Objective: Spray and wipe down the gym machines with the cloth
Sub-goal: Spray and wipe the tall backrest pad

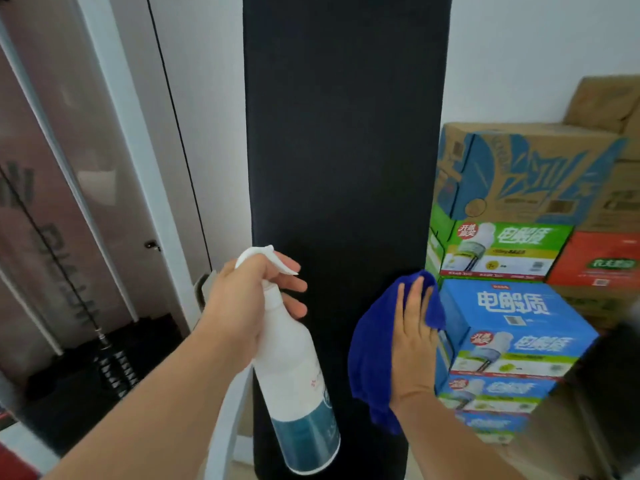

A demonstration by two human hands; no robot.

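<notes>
A tall black padded panel [346, 140] of a gym machine stands upright in the middle of the view. My left hand [242, 303] grips a white spray bottle [294, 386] by its neck, a finger at the trigger, nozzle facing the panel. The bottle holds a little bluish liquid at its bottom. My right hand [414, 341] presses a blue cloth [370, 355] flat against the panel's lower right edge, fingers spread over the cloth.
Stacked cardboard drink boxes [512, 317] in blue, green and brown crowd the right side, close to the panel's edge. At the left a white machine frame [114, 133] with a cable and a black weight stack [114, 368] stands against the white wall.
</notes>
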